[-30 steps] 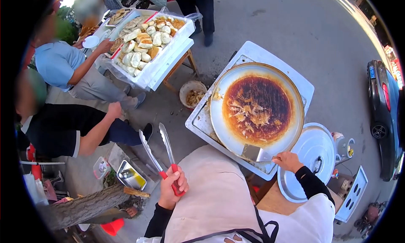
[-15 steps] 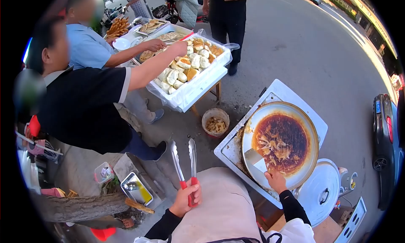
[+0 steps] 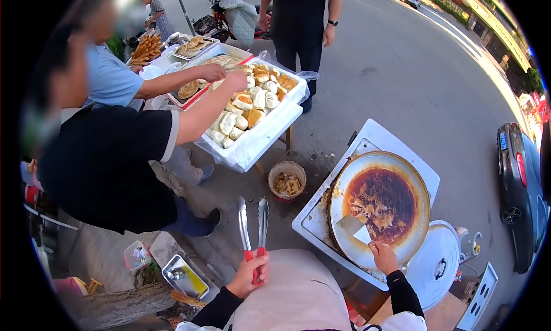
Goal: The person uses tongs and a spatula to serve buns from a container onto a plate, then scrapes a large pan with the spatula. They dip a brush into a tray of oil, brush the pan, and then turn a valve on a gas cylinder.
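My left hand (image 3: 250, 273) is closed around the red handles of a pair of metal tongs (image 3: 252, 230), whose tips point up and stand apart with nothing between them. In my right hand (image 3: 383, 257) is a flat metal scraper (image 3: 354, 227), its blade lying over the near left part of a large round pan (image 3: 422, 202). A dark brown crust (image 3: 384, 187) coats the middle of the pan, with pale loose scraps (image 3: 370, 213) on it near the blade. The pan sits on a white square stove top (image 3: 313, 216).
A bucket with scraps (image 3: 287, 179) stands left of the stove. Beyond it, a white tray of buns (image 3: 244, 150) has two people at its left side. Near the stove's right lie a big lid (image 3: 433, 273) and a gas bottle (image 3: 472, 246). An oil tray (image 3: 185, 276) is at lower left.
The view has shifted slightly. My right hand and the scraper stay over the pan's near side, and the tongs remain in my left hand. The standing person's arm across the tray has lowered.
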Tool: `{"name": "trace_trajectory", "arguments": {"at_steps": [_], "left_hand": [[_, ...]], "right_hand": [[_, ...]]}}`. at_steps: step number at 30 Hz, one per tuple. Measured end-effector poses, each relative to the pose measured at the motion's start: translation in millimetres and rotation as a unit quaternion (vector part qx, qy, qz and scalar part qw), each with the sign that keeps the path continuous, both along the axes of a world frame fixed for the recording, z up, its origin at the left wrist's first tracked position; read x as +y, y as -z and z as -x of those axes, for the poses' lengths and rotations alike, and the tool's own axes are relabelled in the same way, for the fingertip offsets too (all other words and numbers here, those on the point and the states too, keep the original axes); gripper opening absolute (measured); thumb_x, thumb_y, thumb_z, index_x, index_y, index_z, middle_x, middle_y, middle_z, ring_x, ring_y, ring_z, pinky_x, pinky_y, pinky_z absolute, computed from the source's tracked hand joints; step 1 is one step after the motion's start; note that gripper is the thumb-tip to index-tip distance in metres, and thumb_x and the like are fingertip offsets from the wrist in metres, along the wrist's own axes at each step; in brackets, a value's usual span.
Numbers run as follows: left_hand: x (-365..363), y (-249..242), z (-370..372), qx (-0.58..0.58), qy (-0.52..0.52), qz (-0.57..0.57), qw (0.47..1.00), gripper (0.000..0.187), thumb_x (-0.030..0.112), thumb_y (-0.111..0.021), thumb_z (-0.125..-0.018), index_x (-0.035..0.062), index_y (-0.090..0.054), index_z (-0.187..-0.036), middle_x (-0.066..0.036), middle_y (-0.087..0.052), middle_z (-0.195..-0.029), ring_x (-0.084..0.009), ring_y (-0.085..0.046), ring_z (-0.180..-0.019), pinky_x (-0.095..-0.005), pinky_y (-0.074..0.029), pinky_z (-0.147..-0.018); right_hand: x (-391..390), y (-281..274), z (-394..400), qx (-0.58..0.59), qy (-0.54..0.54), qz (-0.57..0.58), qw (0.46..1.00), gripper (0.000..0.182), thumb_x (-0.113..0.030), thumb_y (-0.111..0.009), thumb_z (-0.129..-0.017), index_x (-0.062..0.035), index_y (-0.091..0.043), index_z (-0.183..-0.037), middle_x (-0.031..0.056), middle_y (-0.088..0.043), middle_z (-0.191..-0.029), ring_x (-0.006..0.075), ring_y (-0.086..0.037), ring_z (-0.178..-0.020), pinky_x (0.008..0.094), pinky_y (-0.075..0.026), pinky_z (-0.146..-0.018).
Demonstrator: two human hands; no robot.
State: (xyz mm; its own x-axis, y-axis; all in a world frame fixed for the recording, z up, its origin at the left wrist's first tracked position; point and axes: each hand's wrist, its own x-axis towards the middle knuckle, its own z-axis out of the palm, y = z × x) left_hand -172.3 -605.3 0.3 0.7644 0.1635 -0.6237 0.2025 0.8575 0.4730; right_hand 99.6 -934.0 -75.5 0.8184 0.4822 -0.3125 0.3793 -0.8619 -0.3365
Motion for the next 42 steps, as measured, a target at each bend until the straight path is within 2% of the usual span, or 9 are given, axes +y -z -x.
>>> {"name": "trace_trajectory", "arguments": {"at_steps": [5,18,21,26,28,34,36,41,42], "left_hand": [[-19.7,-7.1,-20.3,0.027,-0.027,-0.007,0.999,0.009,0.016,-0.052,-0.089,0.0088,-0.049,-0.093,-0.001,-0.044,-0.061,-0.012,-0.044,-0.047,-0.0287,-0.039,-0.046],[-46.2,-13.2,-52.1,0.068,-0.07,-0.025,0.995,0.01,0.017,-0.052,-0.089,0.0084,-0.048,-0.093,-0.002,-0.043,-0.061,-0.0136,-0.043,-0.047,-0.0301,-0.039,-0.046],[-46.3,-6.3,-58.1,0.074,-0.035,-0.036,0.996,0.013,0.02,-0.05,-0.091,0.0085,-0.048,-0.094,-0.002,-0.043,-0.061,-0.0127,-0.042,-0.047,-0.0295,-0.039,-0.047],[-40.2,6.3,-78.0,0.077,0.007,-0.064,0.995,0.022,0.029,-0.05,-0.095,0.007,-0.048,-0.095,0.0,-0.044,-0.061,-0.0107,-0.041,-0.045,-0.0271,-0.038,-0.045],[-36.5,14.3,-84.1,0.084,0.043,-0.108,0.99,0.036,0.043,-0.039,-0.097,0.0075,-0.048,-0.099,-0.001,-0.043,-0.061,-0.0103,-0.038,-0.044,-0.0271,-0.038,-0.045],[-27.8,33.4,-91.4,0.093,0.014,-0.093,0.991,0.06,0.058,-0.017,-0.096,0.0072,-0.048,-0.101,-0.001,-0.042,-0.06,-0.0101,-0.036,-0.043,-0.027,-0.036,-0.044],[-28.4,31.4,-84.2,0.092,0.002,-0.076,0.993,0.057,0.058,-0.021,-0.096,0.0071,-0.048,-0.101,-0.001,-0.042,-0.06,-0.0102,-0.037,-0.043,-0.0273,-0.036,-0.043],[-17.3,36.2,-65.6,0.111,-0.027,-0.029,0.993,0.055,0.057,-0.024,-0.096,0.0073,-0.048,-0.102,-0.001,-0.042,-0.06,-0.0115,-0.037,-0.043,-0.0278,-0.033,-0.042],[-15.2,36.2,-62.8,0.093,-0.039,-0.04,0.994,0.055,0.057,-0.024,-0.096,0.0073,-0.048,-0.102,-0.001,-0.042,-0.06,-0.0115,-0.037,-0.043,-0.0278,-0.033,-0.042]], "right_hand": [[6.3,21.4,-33.5,-0.01,-0.03,0.018,0.999,0.025,-0.029,-0.049,-0.09,-0.0106,-0.056,-0.105,0.0218,-0.063,-0.075,0.0415,-0.061,-0.073,0.0517,-0.047,-0.064],[63.0,41.0,-186.2,-0.014,-0.189,0.079,0.979,0.024,-0.031,-0.047,-0.093,-0.0143,-0.053,-0.109,0.0154,-0.065,-0.085,0.0348,-0.063,-0.08,0.0451,-0.047,-0.068],[49.5,71.3,-185.8,0.057,-0.131,-0.04,0.989,0.031,-0.032,-0.047,-0.092,-0.017,-0.055,-0.118,0.0101,-0.065,-0.103,0.0316,-0.06,-0.096,0.0467,-0.04,-0.083],[38.9,60.1,-175.4,0.044,-0.097,-0.132,0.986,0.031,-0.029,-0.049,-0.092,-0.0168,-0.056,-0.119,0.0116,-0.064,-0.105,0.0331,-0.061,-0.093,0.0441,-0.045,-0.078],[48.6,47.5,-174.1,0.046,-0.094,-0.172,0.979,0.03,-0.026,-0.051,-0.091,-0.0166,-0.056,-0.118,0.0113,-0.064,-0.104,0.0337,-0.061,-0.09,0.0414,-0.048,-0.073],[154.6,20.9,-149.6,-0.152,-0.145,-0.092,0.973,0.021,-0.03,-0.058,-0.086,-0.0184,-0.06,-0.103,0.0076,-0.062,-0.074,0.0274,-0.063,-0.073,0.0418,-0.048,-0.064],[189.5,38.6,-153.4,-0.251,-0.204,-0.045,0.945,0.017,-0.031,-0.058,-0.085,-0.0174,-0.059,-0.096,0.0076,-0.061,-0.072,0.0268,-0.063,-0.069,0.0411,-0.046,-0.061],[209.3,53.3,-153.2,-0.251,-0.2,-0.031,0.947,0.018,-0.034,-0.058,-0.085,-0.0199,-0.061,-0.095,0.0064,-0.061,-0.068,0.0267,-0.063,-0.068,0.0396,-0.047,-0.057],[204.9,39.5,-148.8,-0.188,-0.174,-0.026,0.966,0.021,-0.034,-0.056,-0.086,-0.0197,-0.062,-0.1,0.0085,-0.064,-0.073,0.0275,-0.064,-0.072,0.0407,-0.048,-0.06]]}}
